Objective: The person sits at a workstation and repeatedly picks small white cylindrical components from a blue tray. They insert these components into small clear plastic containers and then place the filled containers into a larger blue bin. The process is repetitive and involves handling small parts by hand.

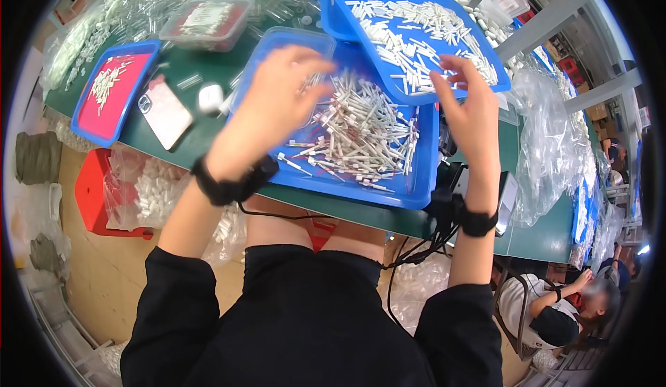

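Observation:
My left hand (283, 87), slightly smeared by motion, hovers over a clear plastic tub (305, 37) with its fingers and thumb apart. Beside and below it, a pile of thin white stick-like parts (361, 130), some with reddish tints, fills much of a large blue tray (427, 161). My right hand (473, 106) is at the near right corner of a tilted upper blue tray (402, 97). Its fingers are bent and parted from the thumb, and I see nothing held between them. Short white tubes (416, 57) lie scattered in that upper tray.
Left on the green table (201, 127) lie a phone (165, 118), a white case (210, 99), a small blue-rimmed tray (78, 120) and a lidded tub (208, 25). Clear bags (548, 137) stand at right. Cables (423, 248) hang near my right wrist. Another person (548, 311) sits lower right.

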Demonstrator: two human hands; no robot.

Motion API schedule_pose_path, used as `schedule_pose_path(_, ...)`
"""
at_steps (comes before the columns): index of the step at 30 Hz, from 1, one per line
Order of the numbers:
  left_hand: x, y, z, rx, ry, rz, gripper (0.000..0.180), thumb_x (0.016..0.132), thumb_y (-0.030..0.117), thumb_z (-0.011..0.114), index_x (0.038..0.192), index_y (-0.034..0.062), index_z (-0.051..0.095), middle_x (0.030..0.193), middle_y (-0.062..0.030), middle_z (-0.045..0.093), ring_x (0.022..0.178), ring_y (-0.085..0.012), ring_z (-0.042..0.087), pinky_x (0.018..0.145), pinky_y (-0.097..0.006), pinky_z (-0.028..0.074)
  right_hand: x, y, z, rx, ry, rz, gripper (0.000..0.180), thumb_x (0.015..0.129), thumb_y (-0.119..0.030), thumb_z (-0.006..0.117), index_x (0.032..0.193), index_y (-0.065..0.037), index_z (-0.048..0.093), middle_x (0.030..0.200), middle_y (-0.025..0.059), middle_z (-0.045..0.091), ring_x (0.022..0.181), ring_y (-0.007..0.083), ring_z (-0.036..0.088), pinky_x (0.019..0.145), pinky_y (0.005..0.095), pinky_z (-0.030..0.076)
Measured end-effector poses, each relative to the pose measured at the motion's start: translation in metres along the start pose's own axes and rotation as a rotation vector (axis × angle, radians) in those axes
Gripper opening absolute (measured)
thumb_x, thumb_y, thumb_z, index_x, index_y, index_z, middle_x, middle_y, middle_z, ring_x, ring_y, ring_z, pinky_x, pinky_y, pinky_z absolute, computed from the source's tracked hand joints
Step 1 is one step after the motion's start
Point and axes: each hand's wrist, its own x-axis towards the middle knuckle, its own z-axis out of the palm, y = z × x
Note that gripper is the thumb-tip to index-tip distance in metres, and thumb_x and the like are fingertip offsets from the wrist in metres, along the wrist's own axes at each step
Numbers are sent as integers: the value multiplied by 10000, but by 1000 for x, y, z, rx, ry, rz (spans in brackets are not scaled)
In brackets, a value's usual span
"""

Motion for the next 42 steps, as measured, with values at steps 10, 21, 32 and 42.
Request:
schedule_pose_path(10, 24, -62, 13, 130, -420, -440, 176, 740, 69, 713, 885, -31, 727, 797, -198, 703, 790, -325, 702, 747, -370, 537, 56, 44, 43, -81, -440, 27, 238, 788, -172, 730, 990, -49, 749, 914, 124, 731, 805, 236, 684, 744, 346, 535)
schedule_pose_path(21, 3, -9, -25, 185, 62, -335, 169, 910, 86, 594, 992, -8, 708, 893, -162, 675, 818, -270, 669, 776, -349, 525, 31, 17, 20, -116, -36, 169, 166, 876, -138, 639, 1016, -127, 729, 958, 99, 717, 846, 296, 684, 758, 385, 520)
schedule_pose_path(32, -29, 89, -40, -614, 148, -234, 130, 908, -5, 612, 994, -10, 710, 831, -92, 678, 750, -166, 668, 656, -267, 506, -49, -97, -26, 1089, -143, 312, 102, 897, 62, 612, 987, 87, 653, 935, 122, 677, 820, 169, 668, 699, 291, 594)
schedule_pose_path(42, -32, 97, -41, -438, 140, -109, 136, 949, -7, 575, 1002, -44, 694, 881, -101, 666, 719, -141, 629, 647, -240, 498, -67, -96, -46, 949, -137, 362, 116, 874, 104, 623, 979, 100, 673, 899, 154, 701, 805, 199, 703, 738, 288, 580)
